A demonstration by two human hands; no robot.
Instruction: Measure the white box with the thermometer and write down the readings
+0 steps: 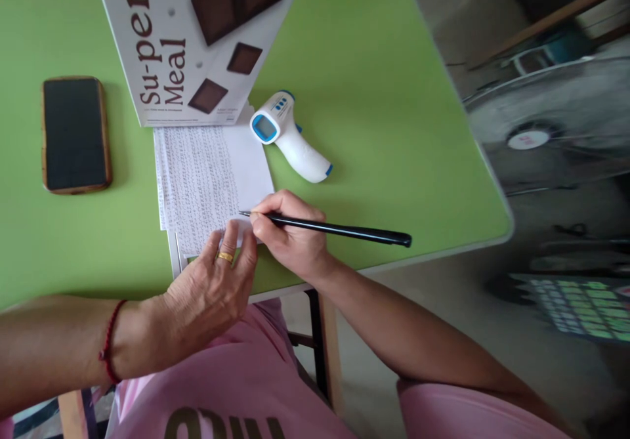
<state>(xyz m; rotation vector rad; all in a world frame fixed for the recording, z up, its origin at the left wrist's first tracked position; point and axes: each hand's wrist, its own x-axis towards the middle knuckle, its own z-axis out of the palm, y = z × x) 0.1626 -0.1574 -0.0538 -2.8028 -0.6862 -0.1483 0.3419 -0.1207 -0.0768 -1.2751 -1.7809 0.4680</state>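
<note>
Pinched in the fingers of my right hand [295, 235] is a black pen [344, 229], its tip touching the paper near the end of the written lines. The sheet of paper [207, 183] carries dense rows of small handwriting, with a blank strip on its right side. My left hand [216, 275], with a gold ring, lies with fingers stretched over the paper's near edge. A white box printed "Su-per Meal" [162, 45] stands over the paper's far edge and hides part of it. Just right of the box lies a white and blue infrared thermometer [295, 144].
On the left of the green table [364, 98] lies a smartphone [76, 134] in a brown case, its screen dark. A fan [531, 137] stands beyond the table's right edge. Farther down on the right is a blurred board with green patches [581, 308].
</note>
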